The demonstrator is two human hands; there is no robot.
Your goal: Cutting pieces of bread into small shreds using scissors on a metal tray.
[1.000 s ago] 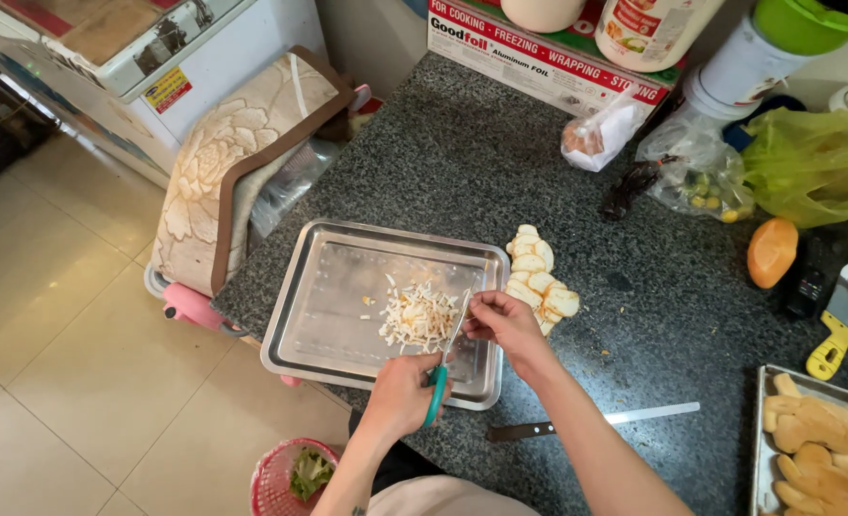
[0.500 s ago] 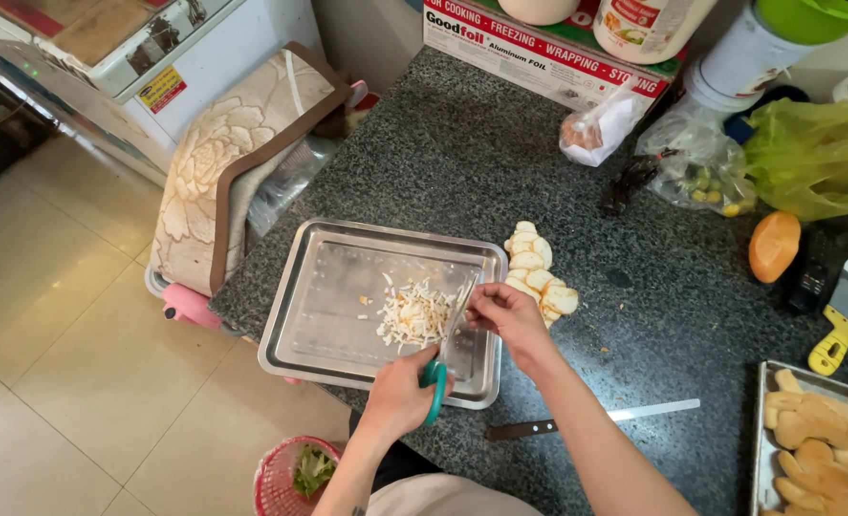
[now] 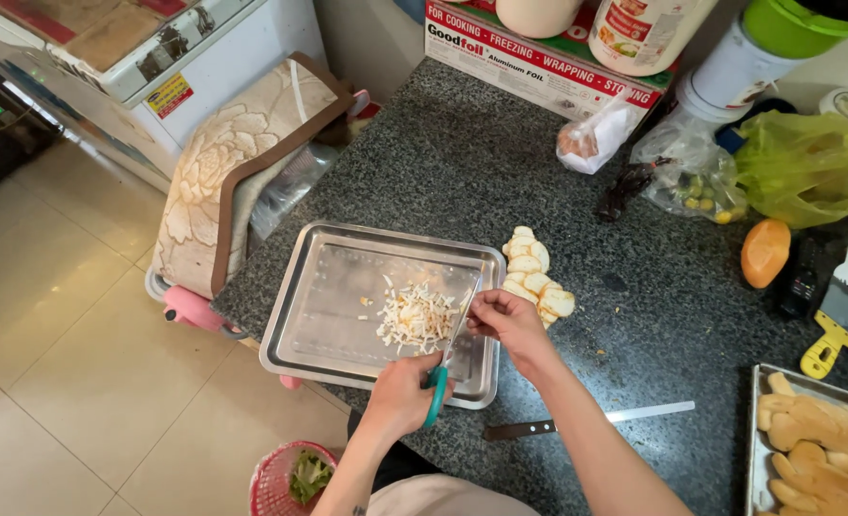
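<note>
My left hand point(image 3: 403, 394) grips teal-handled scissors point(image 3: 446, 354) whose blades reach up over a shiny metal tray point(image 3: 328, 296) on the dark granite counter. My right hand point(image 3: 506, 320) pinches a small pale piece at the blade tips, just above the tray's right side. A heap of pale thin shreds point(image 3: 414, 317) lies in the tray's middle. A stack of pale round slices point(image 3: 535, 277) sits on the counter right beside the tray and my right hand.
A dark-handled knife point(image 3: 587, 422) lies near the counter's front edge. A second tray of pale fruit pieces point(image 3: 816, 449) is at the right. Bags, a yellow scraper point(image 3: 830, 334), an orange object point(image 3: 764, 252) and a foil box point(image 3: 539, 57) crowd the back. A red basket point(image 3: 290, 478) stands on the floor.
Both hands stay over the tray's right side; the shred heap looks about the same. The view has shifted slightly.
</note>
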